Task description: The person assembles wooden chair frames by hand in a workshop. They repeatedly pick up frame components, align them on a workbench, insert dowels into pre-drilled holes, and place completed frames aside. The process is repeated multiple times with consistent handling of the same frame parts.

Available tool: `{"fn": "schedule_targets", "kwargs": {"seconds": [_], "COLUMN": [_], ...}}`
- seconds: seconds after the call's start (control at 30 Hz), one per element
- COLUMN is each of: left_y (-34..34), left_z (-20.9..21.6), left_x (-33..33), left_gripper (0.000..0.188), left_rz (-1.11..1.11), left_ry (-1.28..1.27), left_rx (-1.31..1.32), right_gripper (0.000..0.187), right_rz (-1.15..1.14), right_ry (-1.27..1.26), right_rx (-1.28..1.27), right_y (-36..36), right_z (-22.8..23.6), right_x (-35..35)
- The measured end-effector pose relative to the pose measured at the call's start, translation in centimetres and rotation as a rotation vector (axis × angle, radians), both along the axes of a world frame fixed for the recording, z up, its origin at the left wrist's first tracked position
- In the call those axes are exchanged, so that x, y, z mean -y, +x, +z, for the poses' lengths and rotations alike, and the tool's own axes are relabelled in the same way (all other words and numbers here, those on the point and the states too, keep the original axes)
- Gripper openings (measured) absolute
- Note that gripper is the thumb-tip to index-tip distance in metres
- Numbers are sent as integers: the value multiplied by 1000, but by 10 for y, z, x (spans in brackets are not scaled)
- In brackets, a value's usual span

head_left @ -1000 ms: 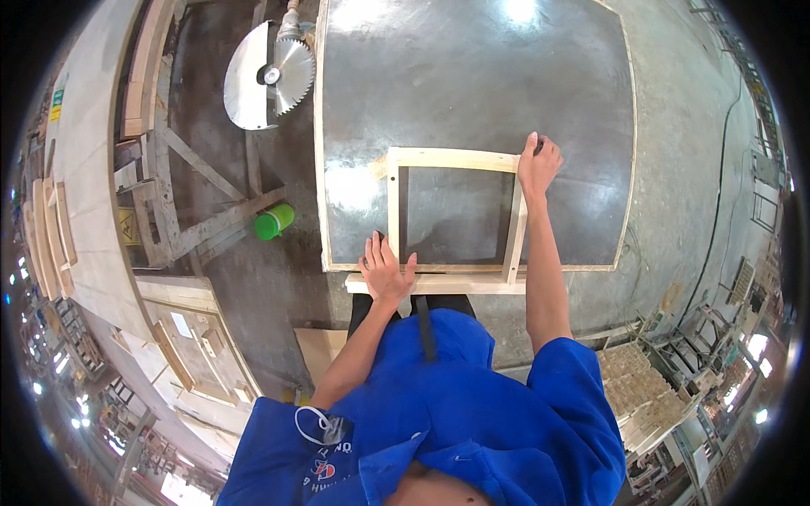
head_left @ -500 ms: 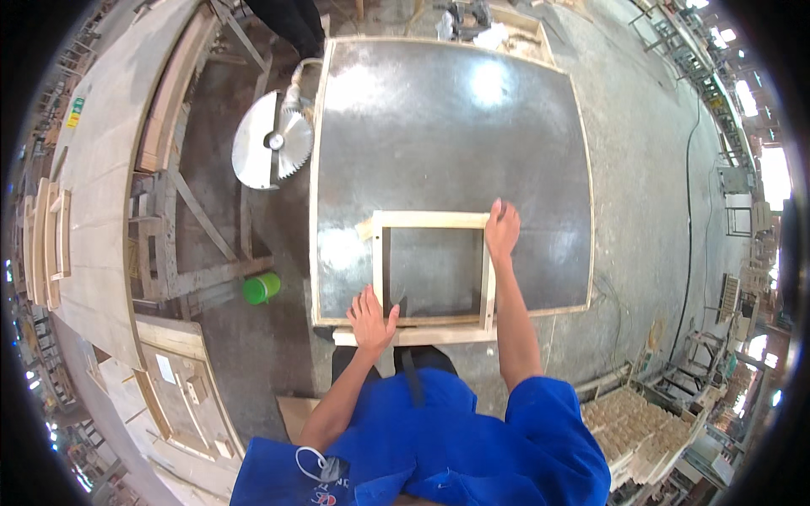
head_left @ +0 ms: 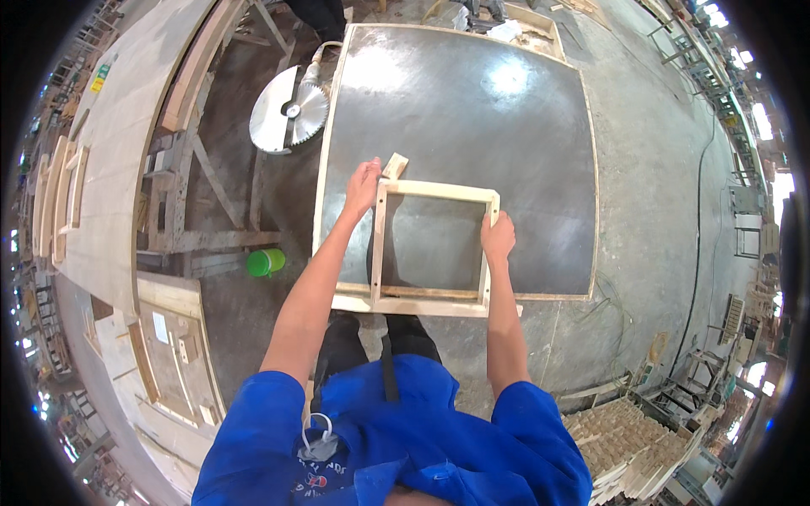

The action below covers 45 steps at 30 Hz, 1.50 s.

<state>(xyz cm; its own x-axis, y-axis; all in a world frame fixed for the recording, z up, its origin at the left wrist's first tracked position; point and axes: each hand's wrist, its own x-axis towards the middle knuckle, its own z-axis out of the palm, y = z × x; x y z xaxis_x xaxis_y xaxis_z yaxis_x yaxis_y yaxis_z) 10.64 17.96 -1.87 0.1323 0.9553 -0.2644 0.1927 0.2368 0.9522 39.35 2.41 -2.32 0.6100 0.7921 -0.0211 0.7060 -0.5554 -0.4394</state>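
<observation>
A rectangular frame of pale wood (head_left: pixel 439 190) is between my hands over the near part of a dark tabletop (head_left: pixel 472 118) edged with light wood. My left hand (head_left: pixel 364 191) has its fingers closed round the frame's far left corner. On the right side rail, just below the far right corner, my right hand (head_left: pixel 499 236) is closed too. Dark holes show near the frame's corners. Touching or close to the far left corner is a small wood block (head_left: pixel 396 164). Shadow falls inside the frame; how far it is raised off the top, I cannot tell.
Left of the tabletop is a large circular saw blade (head_left: pixel 310 115) with a pale guard. A green container (head_left: pixel 266 262) is on the floor. A long plywood bench (head_left: pixel 110 160) runs along the left. Stacked wood pieces (head_left: pixel 624 438) lie at lower right. Someone's dark-clothed leg (head_left: pixel 321 15) shows beyond.
My left hand has moved from the frame's near left side to its far left corner and closed there. My right hand has slid down the right rail. The frame has shifted slightly.
</observation>
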Motion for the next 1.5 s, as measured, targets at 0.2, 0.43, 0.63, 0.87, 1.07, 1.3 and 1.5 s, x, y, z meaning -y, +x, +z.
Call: {"fn": "schedule_targets", "kwargs": {"seconds": [0.2,0.43,0.63,0.87,1.07,1.3,1.5], "left_y": [-55,-60,-11,20,6,-46,-75], "left_z": [-1,4,-21,-23,-25,-18,5], "left_x": [97,165,66,-45,-28,102,192], "left_gripper": [59,48,57,82,62,49,61], "left_rz": [-325,-376,11,-39,138,-68,-420], "left_ry": [-106,-292,-75,-429,-48,5,-185], "left_rx": [-452,-358,-39,39,31,-366,-267], "right_gripper": [37,42,28,24,26,38,43], "right_rz": [-97,-121,112,97,35,-131,-297], "right_ry": [6,129,153,176,176,215,22], "right_rx": [-211,-385,-180,-138,-177,-358,-409], "right_y": [8,33,20,14,8,22,39], "right_z": [1,-15,3,-2,3,-5,-16], "right_x": [-17,-25,-19,-15,-16,-28,-30]}}
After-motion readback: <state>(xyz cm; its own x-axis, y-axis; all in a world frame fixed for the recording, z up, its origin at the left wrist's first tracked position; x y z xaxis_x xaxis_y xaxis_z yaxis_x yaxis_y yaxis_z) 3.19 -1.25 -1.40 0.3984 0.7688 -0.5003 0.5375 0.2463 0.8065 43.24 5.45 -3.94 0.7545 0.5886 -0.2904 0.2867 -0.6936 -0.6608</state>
